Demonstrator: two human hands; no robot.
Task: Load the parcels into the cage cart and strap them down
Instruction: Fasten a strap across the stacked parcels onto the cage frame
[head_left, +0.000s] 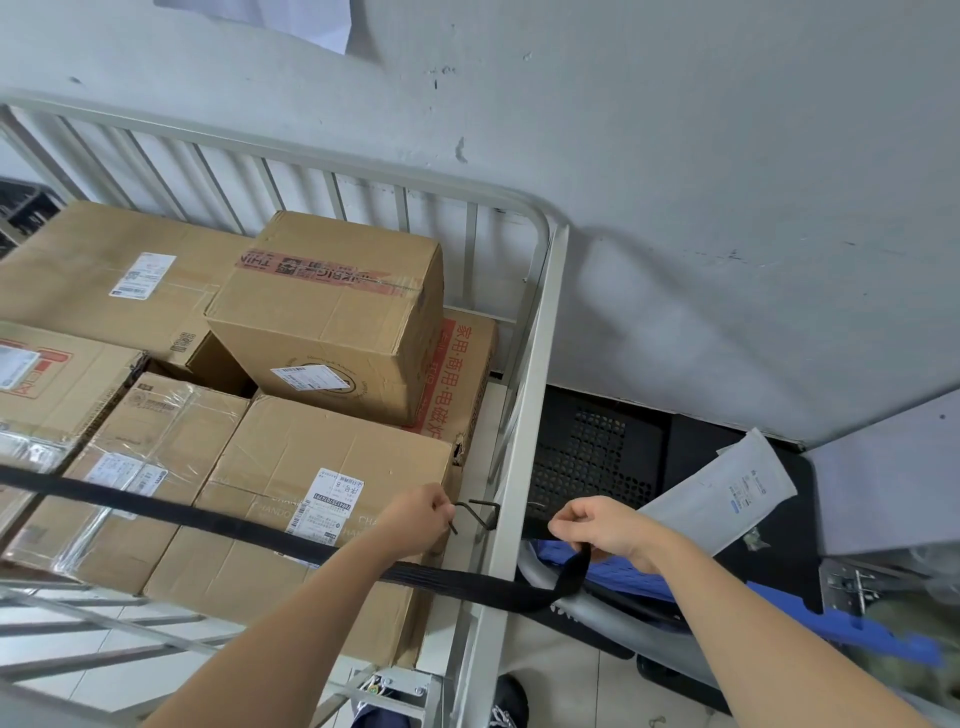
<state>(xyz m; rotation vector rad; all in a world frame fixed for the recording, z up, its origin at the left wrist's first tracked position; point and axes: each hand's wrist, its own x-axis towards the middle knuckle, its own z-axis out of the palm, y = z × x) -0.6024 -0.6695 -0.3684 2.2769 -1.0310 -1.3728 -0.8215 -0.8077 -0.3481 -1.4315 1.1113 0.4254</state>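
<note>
Parcels (332, 312) fill the cart (530, 395), stacked in two layers against its barred back wall. Across the front boxes a black strap (218, 522) runs from the left edge, passes over the cart's right rail and loops up outside it. The left hand (415, 519) has its fingers pinched together on a metal hook (475, 512) just inside the rail. The right hand (602, 527), outside the cart, has its fingers clamped on the strap's end.

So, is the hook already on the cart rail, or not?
Not yet, it seems: the hook is pinched in the left hand, beside the rail. The right hand grips the strap.
</note>
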